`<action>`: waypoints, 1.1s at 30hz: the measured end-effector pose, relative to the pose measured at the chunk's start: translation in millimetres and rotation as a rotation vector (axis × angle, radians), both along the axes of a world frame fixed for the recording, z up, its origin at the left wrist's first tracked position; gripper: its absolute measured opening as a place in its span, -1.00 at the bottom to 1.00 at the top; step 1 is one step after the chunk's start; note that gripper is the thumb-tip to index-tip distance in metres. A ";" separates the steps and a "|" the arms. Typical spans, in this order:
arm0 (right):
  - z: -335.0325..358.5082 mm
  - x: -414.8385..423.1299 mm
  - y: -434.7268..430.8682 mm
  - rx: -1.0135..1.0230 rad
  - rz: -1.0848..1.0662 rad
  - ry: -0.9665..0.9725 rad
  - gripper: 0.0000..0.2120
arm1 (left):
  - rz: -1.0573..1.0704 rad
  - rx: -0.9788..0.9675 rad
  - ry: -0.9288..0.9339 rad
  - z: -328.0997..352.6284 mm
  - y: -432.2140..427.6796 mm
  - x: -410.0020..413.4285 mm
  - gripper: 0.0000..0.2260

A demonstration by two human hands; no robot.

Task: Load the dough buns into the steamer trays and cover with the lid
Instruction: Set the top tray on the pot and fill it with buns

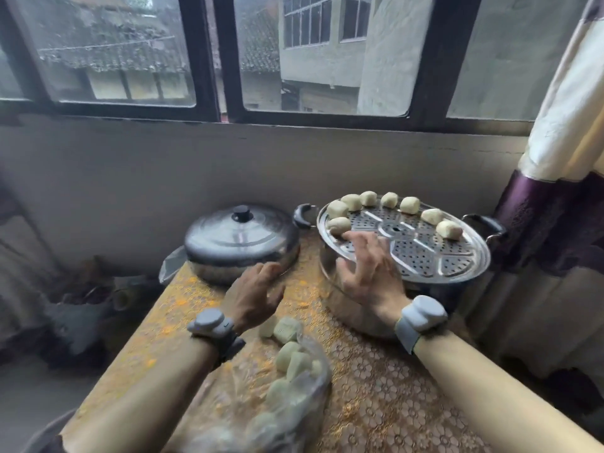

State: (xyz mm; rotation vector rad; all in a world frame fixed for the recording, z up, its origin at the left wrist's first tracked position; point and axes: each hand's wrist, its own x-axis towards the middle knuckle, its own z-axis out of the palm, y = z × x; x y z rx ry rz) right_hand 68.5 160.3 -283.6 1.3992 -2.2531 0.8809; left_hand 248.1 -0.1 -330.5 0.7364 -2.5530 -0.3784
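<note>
A steel steamer tray (425, 253) with holes sits on its pot at the right of the table. Several pale dough buns (410, 205) line its far rim. My right hand (369, 266) hovers over the tray's near left edge, fingers spread, holding nothing. My left hand (253, 297) hangs open above the table between the lid and a clear plastic bag (294, 380) that holds more buns. Two loose buns (286, 328) lie just beyond the bag. The domed steel lid (240, 240) with a black knob rests on the table to the left of the steamer.
The table has a gold patterned cloth (376, 387). A wall and window stand right behind it. A purple and cream curtain (555, 191) hangs at the right. Bags and clutter (85, 295) lie on the floor to the left.
</note>
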 end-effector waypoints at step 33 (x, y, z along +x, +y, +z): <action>-139.3 101.3 -28.2 0.625 0.095 -0.372 -0.51 | 0.123 0.392 -0.181 -84.3 -2.9 22.7 -0.49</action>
